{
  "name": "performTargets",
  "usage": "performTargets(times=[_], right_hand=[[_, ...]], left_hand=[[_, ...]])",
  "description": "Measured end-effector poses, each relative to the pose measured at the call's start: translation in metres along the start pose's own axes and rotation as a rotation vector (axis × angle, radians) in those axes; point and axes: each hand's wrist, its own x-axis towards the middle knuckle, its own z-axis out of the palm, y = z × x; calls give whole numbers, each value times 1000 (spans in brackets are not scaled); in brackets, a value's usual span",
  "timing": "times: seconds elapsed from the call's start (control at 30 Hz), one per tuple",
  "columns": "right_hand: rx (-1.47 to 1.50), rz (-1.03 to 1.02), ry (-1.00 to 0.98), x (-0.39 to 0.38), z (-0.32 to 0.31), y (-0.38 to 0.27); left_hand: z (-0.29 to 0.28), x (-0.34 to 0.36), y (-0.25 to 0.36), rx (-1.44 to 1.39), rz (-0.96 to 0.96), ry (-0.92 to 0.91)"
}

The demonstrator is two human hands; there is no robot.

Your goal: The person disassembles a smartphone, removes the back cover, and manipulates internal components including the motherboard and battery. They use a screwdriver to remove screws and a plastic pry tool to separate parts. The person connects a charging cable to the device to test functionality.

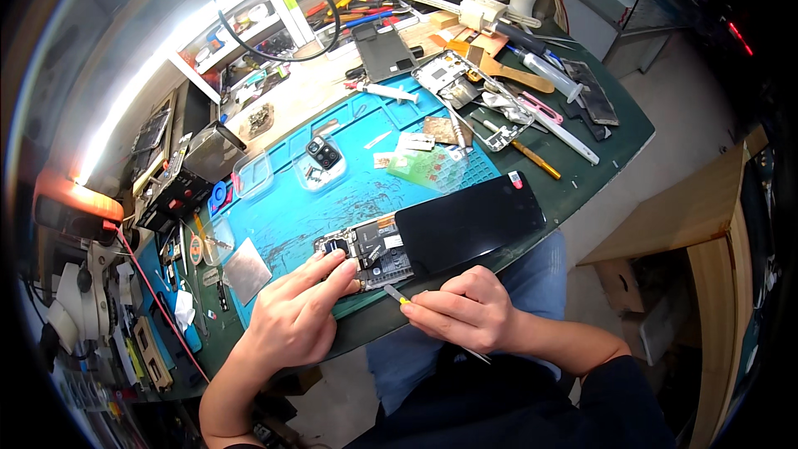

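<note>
An opened smartphone [378, 251] lies on the blue mat near the table's front edge, its circuit boards and battery area bare at the left end. Its black screen panel [470, 224] lies over the right side, with a small red sticker at one corner. My left hand [301, 309] rests its outstretched fingertips on the phone's left end and holds nothing that I can see. Just below the phone, my right hand [470, 309] pinches a slim tool with a flat grey tip and a yellow part [397, 293]. The tip is close to the phone's lower edge; contact is unclear.
On the blue mat [283, 220] stand a clear tray [309, 173] with a camera module and a second tray [252, 175]. A metal plate [248, 270] lies left of the phone. Phone frames [453, 83], a syringe [549, 75] and a brush [519, 75] crowd the back right.
</note>
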Motion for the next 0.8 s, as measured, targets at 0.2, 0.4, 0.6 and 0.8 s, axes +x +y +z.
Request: performTargets(times=[0.2,0.4,0.6,0.8], right_hand=[[8,2,-9,-1,0,0],[15,1,-4,-1,0,0],[18,-1,0,-1,0,1],[18,-2,0,-1,0,1]], left_hand=[[0,0,-1,2,5,0],[1,0,0,6,2,2],[1,0,0,4,6,-3],[1,1,0,3,5,2]])
